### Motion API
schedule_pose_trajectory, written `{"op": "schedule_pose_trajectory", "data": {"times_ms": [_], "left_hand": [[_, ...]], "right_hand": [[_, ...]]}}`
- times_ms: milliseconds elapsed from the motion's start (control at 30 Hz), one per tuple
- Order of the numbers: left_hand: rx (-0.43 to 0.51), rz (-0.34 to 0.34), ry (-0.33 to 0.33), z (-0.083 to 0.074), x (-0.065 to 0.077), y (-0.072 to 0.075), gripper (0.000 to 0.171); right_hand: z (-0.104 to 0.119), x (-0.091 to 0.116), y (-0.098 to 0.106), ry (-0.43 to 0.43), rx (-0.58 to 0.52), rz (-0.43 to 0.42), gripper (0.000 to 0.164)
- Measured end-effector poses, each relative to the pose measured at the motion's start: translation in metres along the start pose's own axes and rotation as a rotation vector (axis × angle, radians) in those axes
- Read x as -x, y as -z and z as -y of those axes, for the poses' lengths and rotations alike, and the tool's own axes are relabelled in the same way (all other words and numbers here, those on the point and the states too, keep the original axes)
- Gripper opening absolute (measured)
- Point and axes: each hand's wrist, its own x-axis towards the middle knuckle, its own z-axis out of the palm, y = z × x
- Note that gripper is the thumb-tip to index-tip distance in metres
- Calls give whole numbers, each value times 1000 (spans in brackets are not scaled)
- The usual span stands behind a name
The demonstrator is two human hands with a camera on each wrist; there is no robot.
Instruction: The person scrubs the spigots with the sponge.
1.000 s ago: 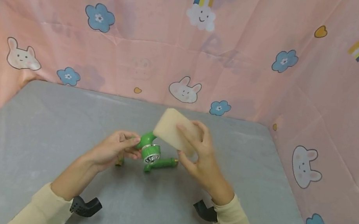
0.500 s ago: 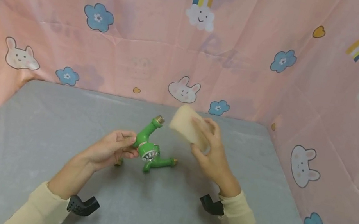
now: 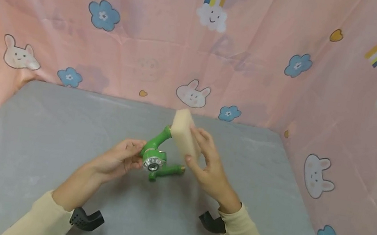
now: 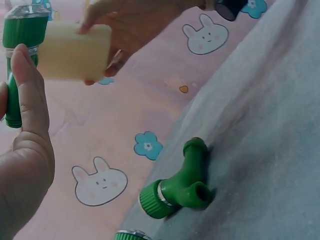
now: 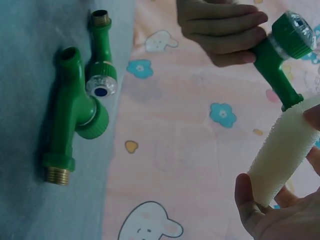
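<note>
Surface: we see a grey fabric-covered tabletop (image 3: 35, 158) with a pink printed cloth backdrop (image 3: 130, 41) hung along its far and right edges; the cloth carries rabbits, blue flowers and rainbows.

Right hand: our right hand (image 3: 208, 166) is raised above the tabletop centre. Thumb and fingers are curled round a cream rectangular foam sponge (image 3: 185, 135), the thumb on the near face and the fingers on the far face. The right wrist view shows the same grip from below (image 5: 280, 210).

Sponge: the sponge is tilted, its upper end toward the far edge. One end touches the tip of the held fitting, as the right wrist view shows (image 5: 282, 160).

Left hand: our left hand (image 3: 121, 158) is lifted just left of the tabletop centre. Its fingers and thumb pinch a green plastic pipe fitting with a silver ring at its socket (image 3: 155, 150), which is held clear of the surface. The socket end faces us; the stem points up toward the sponge.

Fittings at rest: a green plastic tee fitting with a brass threaded end (image 5: 70, 120) lies on the tabletop near its centre, beneath the hands. A second green fitting with a silver-ringed cap (image 5: 101, 65) lies just beside it; we cannot tell whether the two touch.
</note>
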Motion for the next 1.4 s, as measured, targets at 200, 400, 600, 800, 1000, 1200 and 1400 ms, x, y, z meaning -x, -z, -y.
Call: {"op": "schedule_pose_trajectory", "data": {"times_ms": [200,400,600,800,1000,1200,1400], "left_hand": [[77,6,-34,-8,9,2,30],[106,-29,-60,-14,9,3,33],[62,11,41,-10,3,-2,28],[44,3,14,-8,4,-1,31],[-167,-178,-11,-9,2,0,15],[-334,-333,-55,-6,-2,-5,3],[-375,-406,-103,-4,-3,-8,5]], "right_hand": [[-7,3,-2,11,60,-11,67],[-7,0,-1,89,121,-110,74],[-2,1,-5,240,221,-186,76],[-11,-2,-3,198,292,-175,71],[-16,-3,9,-13,120,-83,67],[-4,-4,6,-221,-190,142,59],[0,-2,0,-267,-224,198,56]]}}
